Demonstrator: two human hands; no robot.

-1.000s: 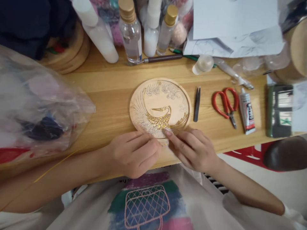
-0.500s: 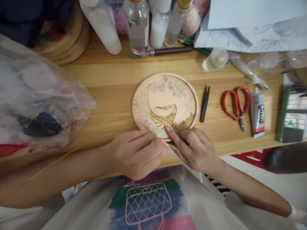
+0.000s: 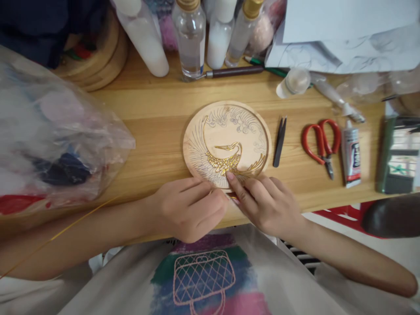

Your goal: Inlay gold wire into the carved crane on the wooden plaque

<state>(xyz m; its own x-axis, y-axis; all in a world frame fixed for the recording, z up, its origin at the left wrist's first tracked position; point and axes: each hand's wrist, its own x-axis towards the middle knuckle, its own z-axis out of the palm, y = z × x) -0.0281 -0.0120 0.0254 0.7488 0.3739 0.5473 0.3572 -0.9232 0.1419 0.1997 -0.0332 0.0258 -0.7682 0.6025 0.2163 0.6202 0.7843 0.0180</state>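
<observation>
A round wooden plate [image 3: 190, 144] lies at the table's front edge, with a crane drawn on it and partly outlined in gold wire [image 3: 226, 164]. My left hand [image 3: 193, 208] is closed in a pinch at the plate's lower rim. A loose length of gold wire [image 3: 70, 225] trails across my left forearm, and a short bit shows between the hands; the pinched part is hidden by my fingers. My right hand [image 3: 267, 199] grips the plate's lower right edge. Its index fingertip presses on the wire feathers below the crane's body, while the thumb sits under the rim.
Black tweezers [image 3: 280, 142], red-handled pliers [image 3: 323, 144] and a glue tube [image 3: 351, 155] lie to the right. Bottles [image 3: 189, 41], a dark-handled tool [image 3: 234, 71] and papers [image 3: 348, 48] line the back. A plastic bag [image 3: 65, 144] covers the left side.
Both hands keep almost the same pose on the plate. The view has shifted very slightly, and the trailing wire over my left forearm has moved a little.
</observation>
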